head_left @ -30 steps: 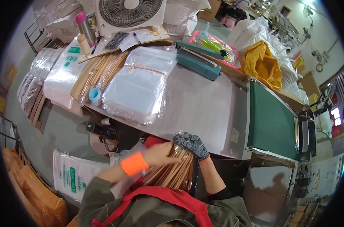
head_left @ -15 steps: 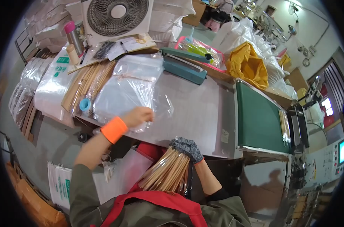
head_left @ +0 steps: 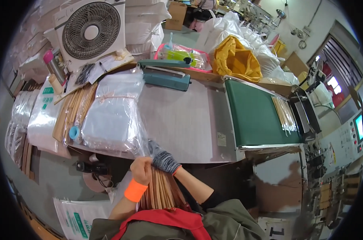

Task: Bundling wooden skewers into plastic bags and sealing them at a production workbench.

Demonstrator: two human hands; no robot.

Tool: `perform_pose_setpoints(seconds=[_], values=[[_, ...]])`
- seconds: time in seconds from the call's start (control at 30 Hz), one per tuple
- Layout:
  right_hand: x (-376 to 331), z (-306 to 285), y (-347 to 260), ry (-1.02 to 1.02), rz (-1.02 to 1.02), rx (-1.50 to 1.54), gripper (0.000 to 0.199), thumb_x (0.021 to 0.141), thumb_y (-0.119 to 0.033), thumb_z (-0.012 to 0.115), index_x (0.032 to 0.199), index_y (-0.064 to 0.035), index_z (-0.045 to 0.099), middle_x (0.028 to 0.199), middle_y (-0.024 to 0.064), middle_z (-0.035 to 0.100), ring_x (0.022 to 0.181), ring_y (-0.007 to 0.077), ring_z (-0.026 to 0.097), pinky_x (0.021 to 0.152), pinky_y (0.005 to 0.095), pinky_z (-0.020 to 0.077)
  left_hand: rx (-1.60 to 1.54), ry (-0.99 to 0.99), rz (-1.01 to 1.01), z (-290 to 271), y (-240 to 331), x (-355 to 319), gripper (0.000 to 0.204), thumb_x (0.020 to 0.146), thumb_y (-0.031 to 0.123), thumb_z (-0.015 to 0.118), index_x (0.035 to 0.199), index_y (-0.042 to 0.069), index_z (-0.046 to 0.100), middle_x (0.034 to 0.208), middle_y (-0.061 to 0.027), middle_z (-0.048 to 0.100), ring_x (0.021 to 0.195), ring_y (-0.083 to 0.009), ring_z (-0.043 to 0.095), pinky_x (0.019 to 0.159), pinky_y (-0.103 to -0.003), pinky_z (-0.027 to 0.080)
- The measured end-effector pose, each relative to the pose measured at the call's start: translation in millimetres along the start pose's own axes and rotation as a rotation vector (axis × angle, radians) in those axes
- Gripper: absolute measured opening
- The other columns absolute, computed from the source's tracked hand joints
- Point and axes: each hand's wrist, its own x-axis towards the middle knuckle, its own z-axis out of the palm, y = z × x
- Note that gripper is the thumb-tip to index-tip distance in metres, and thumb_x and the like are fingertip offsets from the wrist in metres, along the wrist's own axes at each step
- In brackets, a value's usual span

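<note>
A bundle of thin wooden sticks (head_left: 161,193) stands in front of my chest, its lower ends against the red apron (head_left: 165,216). My right hand (head_left: 164,161), in a grey knit glove, is closed around the top of the bundle. My left hand (head_left: 141,171), bare with an orange wristband (head_left: 135,191), is closed in a fist beside the glove at the sticks' upper end. What its fingers hold is hidden. Just beyond both hands, a stack of clear plastic bags (head_left: 113,122) lies on the table, its loose edge hanging close to the glove.
A teal bag sealer (head_left: 165,80) stands at the table's back. On the right, bagged sticks (head_left: 284,114) lie on a green conveyor belt (head_left: 253,120). A fan (head_left: 91,32), a flask (head_left: 54,66) and more sticks (head_left: 75,108) are at the left. A yellow sack (head_left: 237,60) sits behind.
My left hand has moved from above the plastic bags down to the bundle, next to my right hand. The bundle has become more upright. The view has shifted, showing more sticks on the belt.
</note>
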Motion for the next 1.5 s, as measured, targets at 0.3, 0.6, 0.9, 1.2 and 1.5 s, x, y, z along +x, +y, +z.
perform_pose_setpoints(seconds=[0.3,0.6,0.9,1.2,1.5], values=[[-181,54,-21,0.339,0.048,0.074,0.076,0.082,-0.036,0.061,0.138,-0.0007,0.025,0.134,0.024,0.038,0.122,0.0352,0.041,0.099,0.037,0.0377,-0.175,-0.532,-0.065,-77,10,-95,0.019,0.07,0.004,0.065,0.088,0.008,0.058,0.067,-0.0059,0.05,0.065,-0.0247,0.052,0.065,-0.033,0.045],[-145,62,20,0.736,0.006,-0.081,0.032,0.071,-0.011,0.057,0.101,0.0,0.056,0.096,0.0191,0.057,0.088,0.0334,0.056,0.079,0.0375,0.0464,-0.284,-0.147,-0.729,2,4,-63,0.015,0.087,0.015,0.052,0.091,0.0,0.052,0.087,-0.0053,0.053,0.079,-0.0153,0.048,0.074,-0.029,0.042],[-186,84,5,0.27,-0.24,-0.211,0.016,0.069,-0.019,0.059,0.061,-0.0068,0.053,0.061,0.0134,0.049,0.055,0.0304,0.051,0.052,0.0388,0.0437,-0.098,-0.693,0.588,-67,32,-32,0.004,0.074,0.011,0.063,0.073,0.007,0.062,0.073,0.0004,0.059,0.064,-0.0152,0.054,0.059,-0.03,0.044],[-106,-199,-168,1.044,-0.665,-0.164,0.007,0.077,-0.005,0.053,0.084,-0.0035,0.053,0.078,0.0126,0.054,0.074,0.0302,0.055,0.066,0.0385,0.0451,-0.172,-0.434,0.167,-112,84,245,0.016,0.088,0.0,0.037,0.088,-0.001,0.053,0.081,-0.0024,0.051,0.07,-0.01,0.046,0.062,-0.021,0.037],[-106,-268,-121,0.671,-0.158,-0.989,0.023,0.083,-0.029,0.056,0.086,-0.0073,0.059,0.072,0.0134,0.057,0.07,0.0284,0.057,0.066,0.0401,0.0464,0.162,-0.775,0.571,-57,87,261,0.011,0.07,0.007,0.067,0.075,0.002,0.059,0.075,-0.0107,0.059,0.07,-0.0268,0.058,0.064,-0.032,0.046]])
